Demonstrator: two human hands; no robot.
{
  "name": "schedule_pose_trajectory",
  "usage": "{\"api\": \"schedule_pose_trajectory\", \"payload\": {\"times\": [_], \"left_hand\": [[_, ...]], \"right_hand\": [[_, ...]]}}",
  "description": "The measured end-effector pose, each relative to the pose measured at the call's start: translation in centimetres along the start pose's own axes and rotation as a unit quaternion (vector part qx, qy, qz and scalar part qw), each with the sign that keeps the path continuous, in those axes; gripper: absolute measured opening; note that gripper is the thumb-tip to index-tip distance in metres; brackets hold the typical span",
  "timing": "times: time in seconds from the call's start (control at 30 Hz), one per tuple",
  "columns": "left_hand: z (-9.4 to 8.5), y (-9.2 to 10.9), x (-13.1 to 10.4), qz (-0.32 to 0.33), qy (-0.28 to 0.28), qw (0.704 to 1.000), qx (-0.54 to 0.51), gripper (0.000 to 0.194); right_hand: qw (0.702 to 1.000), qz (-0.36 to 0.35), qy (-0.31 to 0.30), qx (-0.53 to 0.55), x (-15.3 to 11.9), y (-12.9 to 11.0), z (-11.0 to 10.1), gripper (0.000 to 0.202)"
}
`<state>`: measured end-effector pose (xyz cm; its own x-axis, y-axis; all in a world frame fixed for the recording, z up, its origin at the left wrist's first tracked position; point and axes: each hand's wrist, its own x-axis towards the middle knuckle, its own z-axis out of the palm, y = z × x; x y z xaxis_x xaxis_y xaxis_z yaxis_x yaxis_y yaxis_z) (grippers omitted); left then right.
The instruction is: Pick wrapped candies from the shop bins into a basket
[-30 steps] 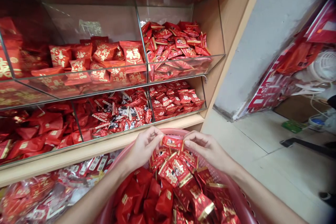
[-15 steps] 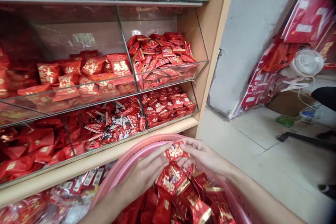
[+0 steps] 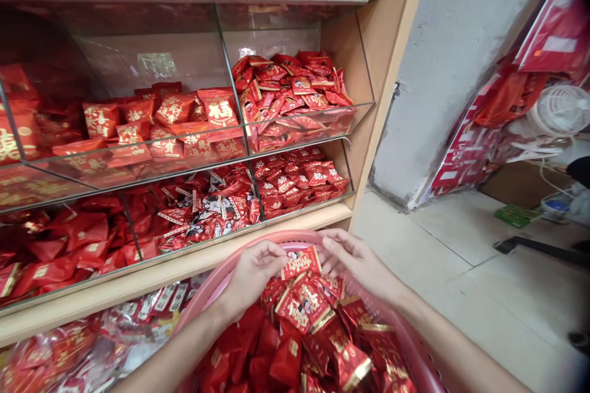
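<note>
My left hand (image 3: 258,270) pinches the left edge of a small red candy packet (image 3: 302,262) with gold print, held above the basket. Just off the packet's right edge, my right hand (image 3: 357,263) has its fingers loosely bent and apart, with nothing seen in them. Beneath both hands is a pink plastic basket (image 3: 216,279) with many red and gold wrapped packets in it. One patterned packet (image 3: 304,302) lies on top of the pile, right under the held one. Some fingertips of my right hand are partly hidden.
A wooden shelf unit (image 3: 318,216) stands ahead, its glass-fronted bins full of red packets (image 3: 290,89). Bagged goods (image 3: 50,350) lie below it at left. To the right are a grey pillar (image 3: 410,92), tiled floor (image 3: 428,245) and a white fan (image 3: 560,110).
My right hand has come off the packet to the right, and my left hand has shifted left, now pinching its edge. The view has turned slightly left.
</note>
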<state>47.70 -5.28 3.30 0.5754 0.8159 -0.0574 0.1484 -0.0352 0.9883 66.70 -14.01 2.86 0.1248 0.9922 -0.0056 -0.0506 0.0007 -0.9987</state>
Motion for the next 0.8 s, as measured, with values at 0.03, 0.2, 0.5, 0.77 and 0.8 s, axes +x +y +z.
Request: {"api": "schedule_pose_trajectory", "payload": {"times": [0.03,0.2,0.5,0.77,0.8], "left_hand": [[0.0,-0.5,0.2,0.001,-0.001,1.0,0.007,0.02],[0.2,-2.5,0.6,0.083,-0.011,0.983,0.164,0.013],[-1.2,4.5,-0.4,0.258,-0.018,0.871,0.417,0.025],[-1.5,22.7,4.0,0.444,0.14,0.728,0.503,0.019],[-1.5,24.2,5.2,0.444,0.152,0.718,0.514,0.017]], "right_hand": [[1.0,-0.002,0.011,0.01,0.1,0.1,-0.2,0.046],[0.998,-0.015,0.056,0.035,0.1,0.6,-0.6,0.053],[0.995,-0.042,0.057,0.071,0.4,0.2,-0.3,0.057],[0.994,-0.039,0.027,0.096,0.9,1.6,-0.3,0.058],[0.994,-0.04,0.032,0.096,1.0,1.7,-0.2,0.059]]}}
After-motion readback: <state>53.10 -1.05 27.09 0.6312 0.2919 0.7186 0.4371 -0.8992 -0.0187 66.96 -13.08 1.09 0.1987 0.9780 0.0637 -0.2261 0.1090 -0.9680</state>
